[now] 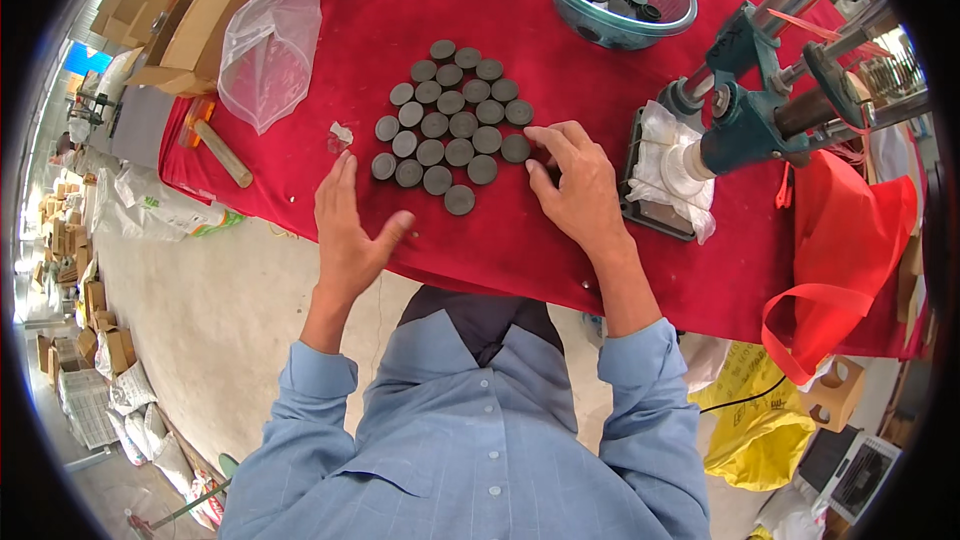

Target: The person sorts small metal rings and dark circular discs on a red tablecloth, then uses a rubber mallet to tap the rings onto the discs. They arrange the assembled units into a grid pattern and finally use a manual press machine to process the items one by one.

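Observation:
Several round dark-grey discs (463,124) lie flat in a loose cluster on the red tablecloth (350,30). My left hand (350,225) is at the cluster's near left, fingers stretched out and thumb spread, holding nothing. On the other side my right hand (580,185) rests by the rightmost disc (515,148). Its index fingertip is at or very near that disc's edge, and the thumb stands apart from the index finger. No disc shows inside either hand. A crumpled scrap (341,132) lies just beyond my left fingertips.
To the right stands a green hand press (750,90) with a white plastic-wrapped base. A clear bowl (560,5) of dark discs sits at the far right. At left are a hammer (222,153), a plastic bag (268,50) and a cardboard box (215,15). A red bag (850,230) hangs at right.

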### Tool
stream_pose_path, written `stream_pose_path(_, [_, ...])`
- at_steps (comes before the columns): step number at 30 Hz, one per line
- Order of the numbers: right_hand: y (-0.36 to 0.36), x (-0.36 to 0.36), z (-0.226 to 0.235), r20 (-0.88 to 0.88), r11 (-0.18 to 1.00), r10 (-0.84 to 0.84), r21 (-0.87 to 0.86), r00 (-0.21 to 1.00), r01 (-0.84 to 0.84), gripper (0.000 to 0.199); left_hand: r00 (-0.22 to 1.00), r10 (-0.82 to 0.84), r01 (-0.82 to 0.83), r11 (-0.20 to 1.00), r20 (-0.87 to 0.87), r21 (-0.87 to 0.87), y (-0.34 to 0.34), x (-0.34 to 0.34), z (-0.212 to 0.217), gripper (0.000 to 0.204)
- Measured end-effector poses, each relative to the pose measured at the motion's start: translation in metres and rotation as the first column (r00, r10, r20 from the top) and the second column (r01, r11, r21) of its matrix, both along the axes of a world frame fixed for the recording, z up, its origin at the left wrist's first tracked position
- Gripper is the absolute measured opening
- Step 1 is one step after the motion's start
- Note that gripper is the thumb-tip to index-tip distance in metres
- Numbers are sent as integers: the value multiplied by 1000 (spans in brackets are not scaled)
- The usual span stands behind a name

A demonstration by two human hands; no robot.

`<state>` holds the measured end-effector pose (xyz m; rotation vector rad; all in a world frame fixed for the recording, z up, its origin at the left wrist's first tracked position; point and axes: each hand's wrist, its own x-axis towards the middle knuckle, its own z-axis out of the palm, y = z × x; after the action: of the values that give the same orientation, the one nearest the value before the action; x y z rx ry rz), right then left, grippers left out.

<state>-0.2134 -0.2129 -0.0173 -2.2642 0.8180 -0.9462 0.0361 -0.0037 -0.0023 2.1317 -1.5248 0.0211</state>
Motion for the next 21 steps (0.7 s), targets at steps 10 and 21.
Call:
stream_pose_path(10, [3,0,10,-57,998,44,-33,997,-46,65,992,110,-121,967,62,226,-38,-29,-7,137])
stream_pose_path(21, [5,2,12,-69,999,34,10,997,-33,59,974,-84,75,996,211,50,-40,-23,8,79])
